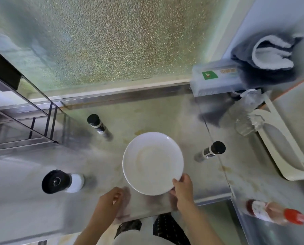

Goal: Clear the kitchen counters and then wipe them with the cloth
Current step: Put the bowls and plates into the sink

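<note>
One plate (153, 163), two shakers (99, 126) (210, 152), labels illegible

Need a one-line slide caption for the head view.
Right hand grips the white plate by its near rim at the steel counter; left hand open beside it.

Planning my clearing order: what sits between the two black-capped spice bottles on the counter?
The white plate, gripped at its near rim by the right hand, is between them in the head view.

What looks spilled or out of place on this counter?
Yellowish stains mark the counter just beyond the plate and along the right seam, like dried spills. Nothing else stands out.
</note>
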{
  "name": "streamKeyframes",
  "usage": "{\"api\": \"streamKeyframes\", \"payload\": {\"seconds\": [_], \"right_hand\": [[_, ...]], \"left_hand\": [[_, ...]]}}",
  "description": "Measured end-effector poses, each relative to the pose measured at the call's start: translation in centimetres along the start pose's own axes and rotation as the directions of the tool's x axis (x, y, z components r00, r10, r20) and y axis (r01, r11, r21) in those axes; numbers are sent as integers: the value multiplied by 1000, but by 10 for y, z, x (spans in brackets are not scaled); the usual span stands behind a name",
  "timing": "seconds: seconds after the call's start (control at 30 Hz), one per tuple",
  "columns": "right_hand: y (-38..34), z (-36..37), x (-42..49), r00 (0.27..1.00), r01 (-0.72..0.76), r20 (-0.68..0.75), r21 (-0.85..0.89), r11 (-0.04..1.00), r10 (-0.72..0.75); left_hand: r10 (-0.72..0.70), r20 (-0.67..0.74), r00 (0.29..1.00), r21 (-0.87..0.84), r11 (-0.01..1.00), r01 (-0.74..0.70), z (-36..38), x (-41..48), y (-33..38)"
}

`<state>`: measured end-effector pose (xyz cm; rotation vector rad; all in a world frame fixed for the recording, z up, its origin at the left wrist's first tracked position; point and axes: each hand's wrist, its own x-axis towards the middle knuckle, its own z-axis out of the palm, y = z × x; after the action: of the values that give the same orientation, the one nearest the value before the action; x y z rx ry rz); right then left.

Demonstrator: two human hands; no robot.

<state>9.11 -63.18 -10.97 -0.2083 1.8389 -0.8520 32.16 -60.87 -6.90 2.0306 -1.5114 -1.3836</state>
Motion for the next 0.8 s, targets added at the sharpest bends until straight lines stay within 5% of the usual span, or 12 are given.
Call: {"api": "streamKeyframes", "payload": {"seconds": [0.37, 0.5, 0.8], "right_hand": [[29, -25, -81, 971, 113, -241, 413, 904, -11], [54, -43, -120, 941, 206, -338, 538, 818, -15], [165, -102, -209, 788, 377, -597, 660, 650, 149]], "left_hand": [[195, 248, 949, -198, 969, -148, -12, 29, 37], [275, 432, 859, -296, 943, -153, 2, 16, 65], [332, 755, 566, -221, 941, -256, 83, -60, 60]]}}
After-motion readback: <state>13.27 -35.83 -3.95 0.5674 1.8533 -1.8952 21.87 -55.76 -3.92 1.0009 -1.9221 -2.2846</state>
